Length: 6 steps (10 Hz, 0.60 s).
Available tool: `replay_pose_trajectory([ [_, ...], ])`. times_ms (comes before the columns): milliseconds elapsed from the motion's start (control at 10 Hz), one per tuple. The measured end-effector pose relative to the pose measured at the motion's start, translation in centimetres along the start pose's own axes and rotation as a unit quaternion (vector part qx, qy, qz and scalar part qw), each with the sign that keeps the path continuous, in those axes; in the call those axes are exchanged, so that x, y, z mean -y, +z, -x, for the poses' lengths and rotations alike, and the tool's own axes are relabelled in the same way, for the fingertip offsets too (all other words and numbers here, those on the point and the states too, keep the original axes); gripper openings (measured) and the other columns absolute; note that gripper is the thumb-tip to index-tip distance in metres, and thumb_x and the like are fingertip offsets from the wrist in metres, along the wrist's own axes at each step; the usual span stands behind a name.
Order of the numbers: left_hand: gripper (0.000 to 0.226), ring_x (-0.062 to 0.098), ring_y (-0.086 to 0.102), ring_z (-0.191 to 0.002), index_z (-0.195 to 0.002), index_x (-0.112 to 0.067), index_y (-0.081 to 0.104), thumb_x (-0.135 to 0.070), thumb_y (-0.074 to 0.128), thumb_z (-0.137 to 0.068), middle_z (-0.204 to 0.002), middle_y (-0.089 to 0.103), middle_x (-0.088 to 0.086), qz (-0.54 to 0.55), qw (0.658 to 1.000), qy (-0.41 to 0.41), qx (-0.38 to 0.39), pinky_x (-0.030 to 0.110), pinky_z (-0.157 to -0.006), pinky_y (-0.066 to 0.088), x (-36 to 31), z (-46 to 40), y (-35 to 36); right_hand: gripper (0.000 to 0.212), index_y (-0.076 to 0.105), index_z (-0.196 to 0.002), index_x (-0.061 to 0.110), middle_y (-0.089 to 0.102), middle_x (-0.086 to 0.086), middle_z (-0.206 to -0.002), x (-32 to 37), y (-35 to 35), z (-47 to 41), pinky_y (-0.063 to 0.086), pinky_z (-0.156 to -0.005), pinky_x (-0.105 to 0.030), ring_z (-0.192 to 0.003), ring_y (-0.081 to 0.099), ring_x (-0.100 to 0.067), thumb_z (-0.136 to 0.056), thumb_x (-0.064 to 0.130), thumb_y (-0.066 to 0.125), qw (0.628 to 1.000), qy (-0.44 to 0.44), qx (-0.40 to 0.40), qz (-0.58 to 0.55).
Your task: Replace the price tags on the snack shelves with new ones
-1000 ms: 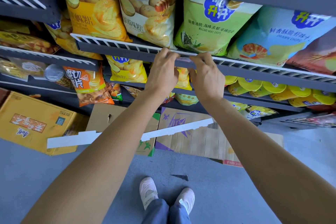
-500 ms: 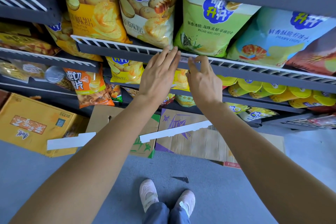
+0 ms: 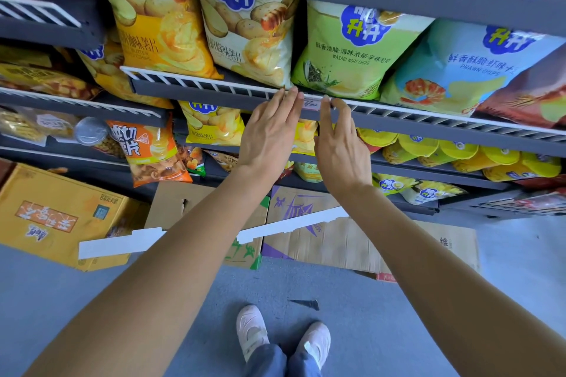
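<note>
Neither hand held anything. The left hand (image 3: 269, 128) lay flat with straight fingers, tips touching the white wire rail (image 3: 214, 84) of the shelf (image 3: 183, 93); the right hand (image 3: 340, 138) reached up beside it, fingers loosely bent, tips on the same edge. Between the two sets of fingertips sat the tag (image 3: 311, 104), a small pale slip with reddish marks on the shelf's front strip, its print too small to read. It looked seated, or close to it, though whether it was the new one could not be told.

The risk: the tag appeared only lightly lodged, so a brush from either hand pulling away could knock it crooked or drop it to the floor. Fingers pushed too far over the rail could also nudge the green chip bag (image 3: 352, 52) leaning just above, and tip it forward.

The shelf held upright chip bags: a yellow bag (image 3: 159, 24), a cream bag (image 3: 245, 34), the green one, a blue bag (image 3: 453, 70). Below, yellow-lidded tubs (image 3: 459, 153) lay in a row. On the floor stood a yellow carton (image 3: 55, 217), shut, its contents unseen, beside flattened cardboard (image 3: 352, 242) with a white strip (image 3: 291, 223) lying across it.
</note>
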<state>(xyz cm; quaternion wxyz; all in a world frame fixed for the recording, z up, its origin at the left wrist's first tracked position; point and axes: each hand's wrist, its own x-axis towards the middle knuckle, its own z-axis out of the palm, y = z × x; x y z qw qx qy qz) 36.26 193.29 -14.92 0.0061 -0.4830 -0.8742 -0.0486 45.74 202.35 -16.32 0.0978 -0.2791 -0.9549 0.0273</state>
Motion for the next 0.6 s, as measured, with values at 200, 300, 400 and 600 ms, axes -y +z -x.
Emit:
replay_pose_trajectory([
  [200, 0.067, 0.021, 0.014, -0.145, -0.148, -0.007, 0.016, 0.008, 0.040, -0.087, -0.157, 0.013, 0.006, 0.057, 0.998, 0.005, -0.001, 0.033, -0.113, 0.021, 0.2, -0.2, -0.5, 0.055, 0.026, -0.144, 0.003, 0.030, -0.010, -0.145, -0.1, -0.8, -0.7, 0.041, -0.055, -0.032, -0.115, 0.046, -0.027, -0.094, 0.013, 0.047, 0.998, -0.013, 0.061, -0.016],
  [300, 0.070, 0.020, 0.020, -0.143, -0.147, -0.007, 0.021, 0.007, 0.050, -0.085, -0.156, 0.018, 0.005, 0.100, 0.995, 0.009, 0.015, 0.030, -0.112, 0.024, 0.5, -0.4, -1.5, 0.056, 0.019, -0.146, 0.007, 0.021, -0.006, -0.147, -0.3, -1.9, -0.8, 0.047, -0.070, -0.035, -0.122, 0.039, -0.025, -0.097, 0.019, 0.044, 0.994, -0.017, 0.091, -0.053],
  [400, 0.062, 0.023, 0.034, -0.135, -0.144, -0.008, 0.029, 0.001, 0.051, -0.087, -0.148, 0.034, 0.008, 0.152, 0.988, -0.015, 0.024, 0.030, -0.107, 0.031, 1.0, 0.2, -3.4, 0.054, 0.016, -0.147, 0.006, 0.021, -0.009, -0.149, 0.2, -3.8, -1.0, 0.041, -0.087, -0.034, -0.129, 0.036, -0.027, -0.100, 0.021, 0.038, 0.984, 0.003, 0.130, -0.120],
  [600, 0.029, 0.026, 0.061, -0.100, -0.118, -0.012, 0.058, -0.009, 0.050, -0.090, -0.112, 0.066, 0.007, 0.241, 0.964, -0.108, -0.016, 0.037, -0.080, 0.050, 1.5, 3.8, -8.5, 0.036, 0.045, -0.133, 0.004, 0.060, -0.020, -0.112, 2.1, -9.2, 0.8, 0.041, -0.083, -0.038, -0.103, 0.054, -0.036, -0.099, 0.013, 0.039, 0.937, 0.092, 0.125, -0.312],
])
